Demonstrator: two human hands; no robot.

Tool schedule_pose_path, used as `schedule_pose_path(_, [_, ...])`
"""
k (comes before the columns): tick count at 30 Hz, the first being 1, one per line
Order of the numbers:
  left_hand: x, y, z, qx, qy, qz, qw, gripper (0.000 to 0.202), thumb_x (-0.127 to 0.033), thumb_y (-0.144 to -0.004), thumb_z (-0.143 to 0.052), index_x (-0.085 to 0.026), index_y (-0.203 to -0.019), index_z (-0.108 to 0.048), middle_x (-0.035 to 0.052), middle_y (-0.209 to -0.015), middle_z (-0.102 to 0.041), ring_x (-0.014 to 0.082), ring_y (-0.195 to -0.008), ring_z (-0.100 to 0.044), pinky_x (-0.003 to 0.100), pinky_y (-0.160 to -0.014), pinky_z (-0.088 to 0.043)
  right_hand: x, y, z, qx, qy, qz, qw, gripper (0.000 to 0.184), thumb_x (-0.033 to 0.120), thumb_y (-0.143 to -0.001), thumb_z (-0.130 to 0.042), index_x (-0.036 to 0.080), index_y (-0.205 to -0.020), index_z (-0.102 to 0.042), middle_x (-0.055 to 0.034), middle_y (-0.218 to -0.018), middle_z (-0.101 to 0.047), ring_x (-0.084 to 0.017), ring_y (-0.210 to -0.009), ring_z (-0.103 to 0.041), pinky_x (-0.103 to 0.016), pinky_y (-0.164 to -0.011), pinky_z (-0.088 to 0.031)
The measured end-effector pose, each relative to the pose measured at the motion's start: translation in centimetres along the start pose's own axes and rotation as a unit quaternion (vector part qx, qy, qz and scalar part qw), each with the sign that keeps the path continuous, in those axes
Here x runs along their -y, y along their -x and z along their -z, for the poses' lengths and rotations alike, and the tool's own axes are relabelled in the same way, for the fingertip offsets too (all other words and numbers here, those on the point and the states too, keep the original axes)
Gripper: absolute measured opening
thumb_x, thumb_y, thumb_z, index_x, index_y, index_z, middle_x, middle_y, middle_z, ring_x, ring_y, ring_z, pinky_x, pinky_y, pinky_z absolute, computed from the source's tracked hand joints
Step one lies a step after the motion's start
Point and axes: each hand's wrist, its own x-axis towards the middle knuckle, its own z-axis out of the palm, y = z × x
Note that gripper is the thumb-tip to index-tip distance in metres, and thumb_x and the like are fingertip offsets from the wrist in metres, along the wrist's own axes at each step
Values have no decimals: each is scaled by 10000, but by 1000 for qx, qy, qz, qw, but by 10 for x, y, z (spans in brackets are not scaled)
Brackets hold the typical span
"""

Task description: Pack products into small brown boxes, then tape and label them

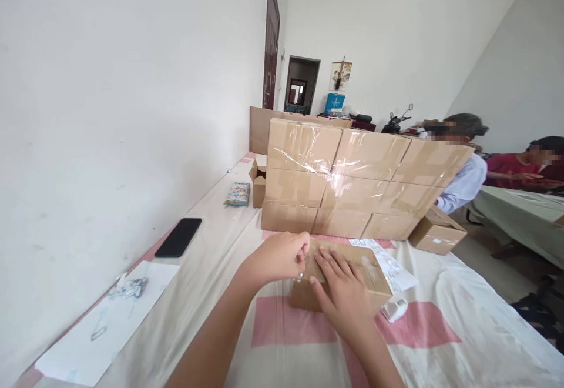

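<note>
A closed cardboard box [370, 270] lies on the cloth in front of me. My right hand [341, 282] rests on its top with the fingers spread. At the box's left end, my left hand [282, 256] is closed in a pinch. A shiny, clear bit of tape [299, 277] shows at its fingertips; most of the tape is hidden by the hand. Under the box's far right side lies a printed paper sheet [403, 279]. A small white tape dispenser or block-like object [394, 310] sits by the box's right corner.
Behind the box stands a wall of stacked, taped cartons [352, 182]. To the left are a black phone [178, 238], a white paper strip [106, 323], a small printed packet [238, 194] and an open carton [259, 185]. Another carton [437, 232] stands right, near a co-worker [462, 182].
</note>
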Motion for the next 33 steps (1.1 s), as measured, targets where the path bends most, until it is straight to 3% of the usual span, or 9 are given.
schedule_pose_path(6, [12, -9, -9, 35, 0, 14, 999, 147, -150, -773, -593, -235, -867, -520, -24, -871, -697, 195, -825, -633, 299, -688, -380, 3, -1, 1, -14, -15, -10, 1000, 448, 376, -1021, -475, 184, -1391, -638, -67, -1503, -580, -334, -1366, -554, -528, -1084, -438])
schedule_pose_path(11, [22, -14, -10, 7, -20, 22, 1000, 68, -178, -853, -554, -237, -884, -542, -19, -872, -711, 202, -804, -633, 309, -654, -361, 5, 0, 1, -30, -30, -18, 999, 429, 381, -1026, -473, 187, -1365, -651, -66, -1481, -603, -333, -1357, -561, -520, -1095, -416])
schedule_pose_path(17, [32, -18, -11, 20, 10, 23, 999, 74, -191, -851, -564, -242, -898, -591, -23, -903, -720, 196, -823, -644, 298, -669, -380, 6, 0, 3, -27, -44, -23, 998, 429, 400, -1027, -482, 193, -1365, -647, -69, -1476, -609, -323, -1370, -551, -504, -1091, -402])
schedule_pose_path(27, [17, -11, 7, -12, 107, -5, 994, 90, -260, -912, -510, -233, -922, -595, -9, -914, -693, 185, -823, -627, 303, -703, -432, 8, -1, 5, -11, -59, -31, 998, 439, 399, -1035, -475, 180, -1380, -633, -54, -1503, -586, -317, -1390, -522, -490, -1118, -352])
schedule_pose_path(30, [17, -12, 4, 22, 132, -14, 991, 155, -287, -961, -452, -240, -951, -599, -12, -930, -691, 178, -825, -621, 304, -718, -440, 8, -2, 6, -11, -57, -32, 998, 440, 405, -1034, -475, 183, -1380, -630, -58, -1502, -587, -316, -1388, -524, -490, -1119, -349])
schedule_pose_path(33, [20, -17, -5, 17, 115, -4, 993, 183, -281, -978, -416, -240, -968, -595, -4, -974, -699, 189, -861, -626, 321, -751, -450, 8, -2, 6, -10, -53, -33, 998, 441, 410, -1033, -471, 188, -1381, -628, -67, -1500, -589, -314, -1390, -523, -483, -1119, -351])
